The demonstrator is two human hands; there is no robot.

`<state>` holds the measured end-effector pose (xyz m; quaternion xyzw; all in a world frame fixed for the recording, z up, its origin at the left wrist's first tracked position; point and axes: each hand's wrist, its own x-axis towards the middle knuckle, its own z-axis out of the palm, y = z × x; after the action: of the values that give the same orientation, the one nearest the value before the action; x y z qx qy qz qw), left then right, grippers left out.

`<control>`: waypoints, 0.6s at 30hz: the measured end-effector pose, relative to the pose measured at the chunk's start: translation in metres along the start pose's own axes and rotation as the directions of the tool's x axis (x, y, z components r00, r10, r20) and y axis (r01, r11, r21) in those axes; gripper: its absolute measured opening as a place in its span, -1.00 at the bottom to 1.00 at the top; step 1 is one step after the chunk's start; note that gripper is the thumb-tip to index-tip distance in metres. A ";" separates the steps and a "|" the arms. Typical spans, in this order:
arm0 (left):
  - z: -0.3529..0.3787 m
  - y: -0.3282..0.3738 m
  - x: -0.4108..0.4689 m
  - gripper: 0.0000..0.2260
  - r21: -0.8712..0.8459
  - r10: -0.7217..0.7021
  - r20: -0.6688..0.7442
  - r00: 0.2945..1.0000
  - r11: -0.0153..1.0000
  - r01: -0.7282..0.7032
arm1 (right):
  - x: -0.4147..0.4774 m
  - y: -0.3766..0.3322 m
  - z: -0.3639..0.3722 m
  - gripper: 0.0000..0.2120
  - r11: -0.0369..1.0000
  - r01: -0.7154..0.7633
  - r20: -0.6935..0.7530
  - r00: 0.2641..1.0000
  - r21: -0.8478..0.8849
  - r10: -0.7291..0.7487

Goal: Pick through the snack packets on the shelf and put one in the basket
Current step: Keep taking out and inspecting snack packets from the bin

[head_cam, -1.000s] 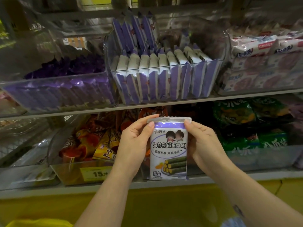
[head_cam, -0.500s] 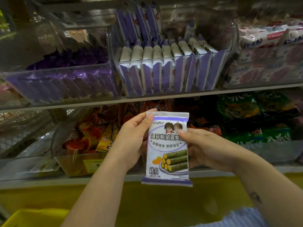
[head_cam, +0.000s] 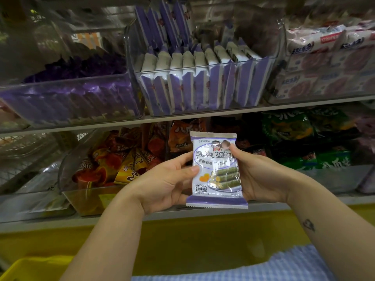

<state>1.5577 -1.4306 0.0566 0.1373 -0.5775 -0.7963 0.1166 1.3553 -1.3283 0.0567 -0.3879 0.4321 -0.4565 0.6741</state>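
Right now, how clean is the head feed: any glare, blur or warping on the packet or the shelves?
Head view: white glare streaks cross the middle of the held packet, washing out part of its print; the left hand and right hand look fairly sharp; the clear bins and the frame edges are soft and dim; the shelf rail bows from wide-angle distortion.

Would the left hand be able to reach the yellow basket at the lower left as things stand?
Probably yes: nothing lies between the left hand and the yellow basket, but that hand and the right hand grip the purple packet.
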 end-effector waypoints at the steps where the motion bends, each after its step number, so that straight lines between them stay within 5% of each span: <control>1: 0.002 0.000 0.001 -0.60 0.001 0.018 -0.029 0.999 1.000 -0.018 | 0.000 0.000 0.001 -0.50 1.000 0.024 -0.015 1.000 0.004 -0.024; 4: 0.013 -0.004 0.009 -0.63 0.235 0.242 -0.288 0.927 0.956 -0.176 | 0.002 0.001 0.004 -0.58 0.987 0.146 -0.118 0.981 -0.067 -0.153; 6: 0.018 -0.010 0.016 -0.67 0.609 0.509 -0.390 0.768 0.768 -0.200 | 0.006 0.002 0.005 -0.63 0.953 0.243 -0.201 0.940 -0.180 -0.277; 8: 0.021 -0.015 0.020 -0.69 0.770 0.622 -0.352 0.700 0.617 -0.162 | 0.008 0.002 0.007 -0.60 0.926 0.305 -0.205 0.914 -0.221 -0.350; 12: 0.020 -0.013 0.019 -0.60 0.536 0.484 -0.290 0.825 0.797 -0.279 | 0.004 0.000 0.010 -0.58 0.911 0.382 -0.084 0.914 -0.158 -0.398; 18: 0.018 -0.010 0.016 -0.33 0.215 0.375 -0.136 0.917 0.915 -0.343 | 0.005 0.003 0.008 -0.47 0.876 0.415 -0.064 0.895 -0.247 -0.442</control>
<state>1.5362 -1.4170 0.0514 0.1081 -0.6524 -0.6884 0.2981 1.3641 -1.3309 0.0553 -0.5205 0.4237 -0.5643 0.4808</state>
